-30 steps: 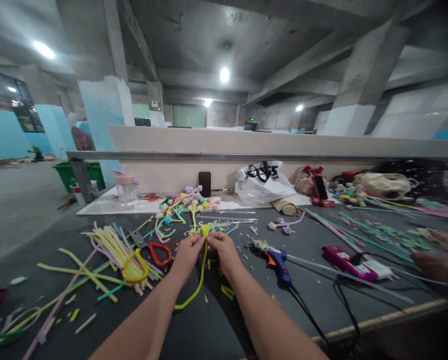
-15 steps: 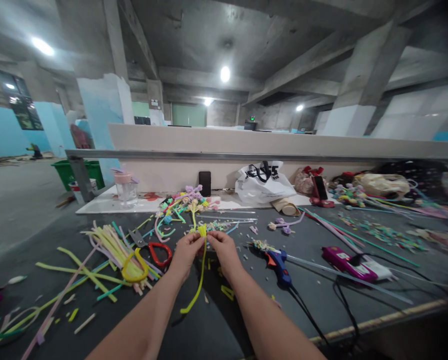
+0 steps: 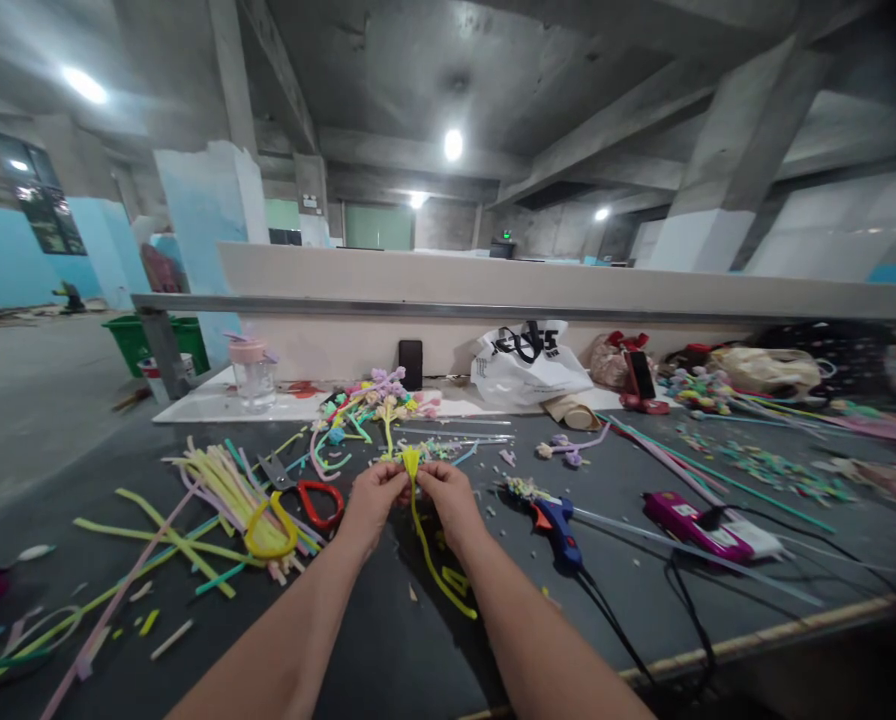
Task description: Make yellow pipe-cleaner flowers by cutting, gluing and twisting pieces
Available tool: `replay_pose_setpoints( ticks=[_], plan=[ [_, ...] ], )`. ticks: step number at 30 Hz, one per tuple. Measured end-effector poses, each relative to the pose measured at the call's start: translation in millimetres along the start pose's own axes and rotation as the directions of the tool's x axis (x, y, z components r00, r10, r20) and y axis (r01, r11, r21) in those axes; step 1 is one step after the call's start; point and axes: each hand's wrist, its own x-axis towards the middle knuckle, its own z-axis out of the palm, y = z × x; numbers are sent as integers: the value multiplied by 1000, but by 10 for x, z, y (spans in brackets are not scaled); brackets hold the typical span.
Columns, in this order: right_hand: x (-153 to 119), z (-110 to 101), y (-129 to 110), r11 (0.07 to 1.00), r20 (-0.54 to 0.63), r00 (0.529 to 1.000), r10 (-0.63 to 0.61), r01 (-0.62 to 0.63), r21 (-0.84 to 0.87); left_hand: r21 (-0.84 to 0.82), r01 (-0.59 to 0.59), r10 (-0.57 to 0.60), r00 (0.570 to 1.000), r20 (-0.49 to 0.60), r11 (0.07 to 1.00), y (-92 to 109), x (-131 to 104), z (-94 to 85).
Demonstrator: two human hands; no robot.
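Note:
Between my two hands is a bright yellow pipe cleaner flower (image 3: 411,462), its bunched head upright and its long stem hanging down and curving toward the right. My left hand (image 3: 375,497) pinches it from the left side, thumb and fingers pressed together. From the right, my right hand (image 3: 449,497) pinches the same piece just under the head. Scissors (image 3: 319,506) with one red and one yellow handle loop lie left of my hands, beside a bundle of pastel pipe cleaners (image 3: 219,487). Short yellow offcuts (image 3: 455,582) rest beneath my hands.
A blue glue gun (image 3: 563,533) with a long clear stick and black cord lies at right, near a magenta power strip (image 3: 699,527). Finished fuzzy flowers (image 3: 388,400), a lidded cup (image 3: 251,375), a phone (image 3: 410,365) and a white bag (image 3: 527,370) line the back.
The yellow stem's free end has swung from the lower left to the lower right. The flower's head has turned between my fingers, while both hands stay in nearly the same place.

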Motion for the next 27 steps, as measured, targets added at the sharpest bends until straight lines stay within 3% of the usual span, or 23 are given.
replay_pose_setpoints(
  ticks=[11, 20, 27],
  plan=[
    [12, -5, 28, 999, 25, 999, 30, -31, 16, 169, -89, 93, 995, -19, 982, 7, 4, 18],
    [-42, 28, -9, 999, 39, 999, -10, 9, 34, 370, -186, 221, 974, -56, 910, 19, -11, -2],
    [-20, -1, -5, 999, 62, 998, -29, 27, 39, 440, -204, 256, 965, -61, 874, 14, 1, -14]
  ],
)
